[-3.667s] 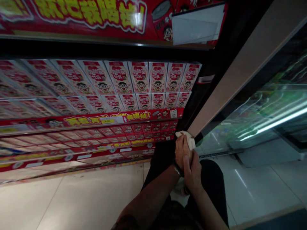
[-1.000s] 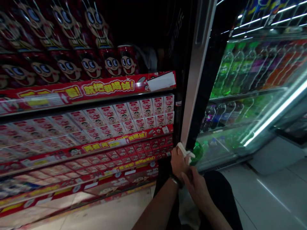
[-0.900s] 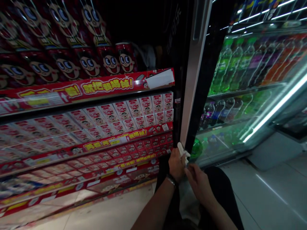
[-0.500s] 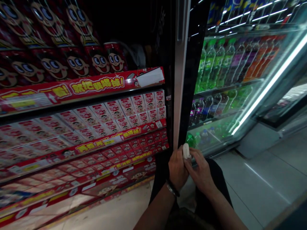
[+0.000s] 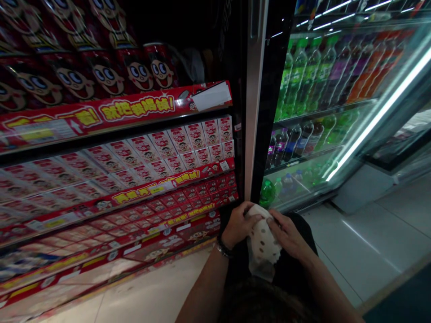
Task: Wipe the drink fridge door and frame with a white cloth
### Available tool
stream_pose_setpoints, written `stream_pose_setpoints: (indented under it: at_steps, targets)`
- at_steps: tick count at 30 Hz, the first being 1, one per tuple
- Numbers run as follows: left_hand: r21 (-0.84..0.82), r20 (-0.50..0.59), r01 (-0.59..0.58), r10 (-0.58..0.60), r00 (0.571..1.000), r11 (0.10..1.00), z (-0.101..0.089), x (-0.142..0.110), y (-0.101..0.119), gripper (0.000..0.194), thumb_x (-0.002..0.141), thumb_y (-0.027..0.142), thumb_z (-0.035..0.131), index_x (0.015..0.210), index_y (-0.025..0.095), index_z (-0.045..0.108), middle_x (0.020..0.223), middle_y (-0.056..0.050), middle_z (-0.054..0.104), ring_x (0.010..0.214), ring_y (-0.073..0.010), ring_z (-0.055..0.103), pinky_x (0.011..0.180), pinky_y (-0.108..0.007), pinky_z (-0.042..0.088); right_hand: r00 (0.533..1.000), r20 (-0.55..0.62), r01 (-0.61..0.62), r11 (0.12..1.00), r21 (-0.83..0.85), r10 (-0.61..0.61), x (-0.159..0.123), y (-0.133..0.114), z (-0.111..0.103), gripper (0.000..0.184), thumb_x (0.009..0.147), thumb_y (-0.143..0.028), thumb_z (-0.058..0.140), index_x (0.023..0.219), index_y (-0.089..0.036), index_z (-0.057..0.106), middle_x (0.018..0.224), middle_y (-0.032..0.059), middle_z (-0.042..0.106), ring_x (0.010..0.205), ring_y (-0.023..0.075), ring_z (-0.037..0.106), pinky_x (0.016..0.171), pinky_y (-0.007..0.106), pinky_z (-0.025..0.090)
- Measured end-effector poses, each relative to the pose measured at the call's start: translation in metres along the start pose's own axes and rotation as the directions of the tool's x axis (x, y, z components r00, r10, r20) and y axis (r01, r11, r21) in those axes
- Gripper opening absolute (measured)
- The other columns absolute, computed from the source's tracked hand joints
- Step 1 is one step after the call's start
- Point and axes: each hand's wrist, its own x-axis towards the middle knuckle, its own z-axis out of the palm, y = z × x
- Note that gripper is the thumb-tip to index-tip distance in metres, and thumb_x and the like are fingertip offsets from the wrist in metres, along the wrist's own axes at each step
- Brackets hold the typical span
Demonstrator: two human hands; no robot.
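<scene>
Red shop shelves (image 5: 101,179) of small cartons are filling the left. At centre, the left hand (image 5: 237,224) and right hand (image 5: 288,233) are both gripping a white dotted cloth (image 5: 262,244), spreading it out before the glass-doored drinks cooler (image 5: 323,112); wiping looks unfinished.

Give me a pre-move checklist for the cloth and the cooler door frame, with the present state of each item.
1. Both hands on the cloth: ok, left hand and right hand grip its top.
2. Cloth opened out: ok, it hangs unfolded, spotted.
3. Cloth clean enough: cannot tell, too dark.
4. Door frame within reach: ok, right above the hands.
5. Cooler door shut: cannot tell.
6. Cartons clear of the hands: ok, apart on the shelves.
</scene>
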Motion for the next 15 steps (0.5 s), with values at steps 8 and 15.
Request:
stream_pose_setpoints:
  at_steps: [8, 15]
  targets:
    - [-0.036, -0.085, 0.010, -0.013, 0.996, 0.999, -0.014, -0.002, 0.000, 0.031, 0.093, 0.047, 0.076, 0.098, 0.017, 0.070, 0.088, 0.002, 0.063, 0.080, -0.0126, 0.056, 0.072, -0.022, 0.045, 0.997, -0.079, 0.005, 0.988, 0.152, 0.008, -0.001, 0.012, 0.005, 0.038, 0.096, -0.051, 0.076, 0.115, -0.026, 0.055, 0.139, 0.0048, 0.064, 0.124, 0.0249, 0.064, 0.104, 0.036, 0.050]
    - [0.003, -0.095, 0.002, -0.001, 0.995, 1.000, -0.021, 0.000, -0.005, 0.032, 0.094, 0.048, 0.076, 0.104, 0.018, 0.070, 0.095, 0.001, 0.064, 0.086, -0.0135, 0.056, 0.079, -0.023, 0.046, 0.998, -0.061, 0.011, 0.995, 0.102, -0.005, 0.001, 0.022, 0.008, 0.030, 0.097, -0.050, 0.076, 0.103, -0.025, 0.061, 0.109, -0.0008, 0.065, 0.094, 0.0187, 0.058, 0.083, 0.031, 0.044]
